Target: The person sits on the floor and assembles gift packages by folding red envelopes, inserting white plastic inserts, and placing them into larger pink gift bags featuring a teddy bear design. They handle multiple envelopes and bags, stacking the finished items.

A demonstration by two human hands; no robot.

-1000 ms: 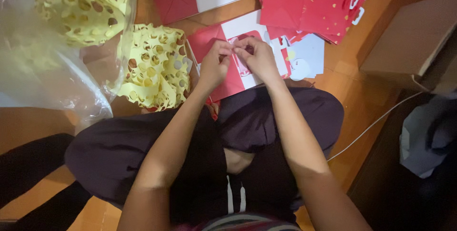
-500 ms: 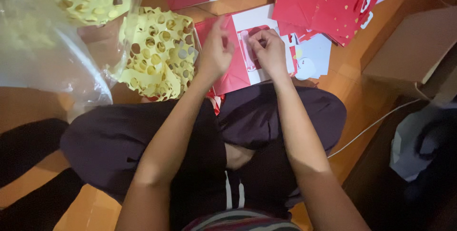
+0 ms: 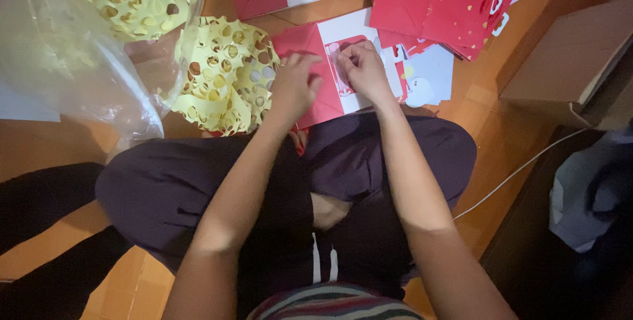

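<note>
I sit cross-legged on a wooden floor. A red and white paper gift bag point(image 3: 324, 42) lies flat in front of my knees. My left hand point(image 3: 293, 88) presses its red left part with bent fingers. My right hand point(image 3: 361, 73) rests on the white panel, fingertips pinched at a small pink piece on it. Both hands touch the bag and are a little apart from each other.
Yellow cut-out paper sheets point(image 3: 224, 76) lie left of the bag, more inside a clear plastic bag point(image 3: 79, 43). Several red gift bags point(image 3: 448, 3) are piled at the top right. A cardboard box point(image 3: 573, 63), a white cable point(image 3: 521, 168) and grey cloth point(image 3: 587, 195) are on the right.
My hands have separated slightly and slid lower on the bag. The left hand has shifted onto the red part, the right onto the white panel. The view has drifted.
</note>
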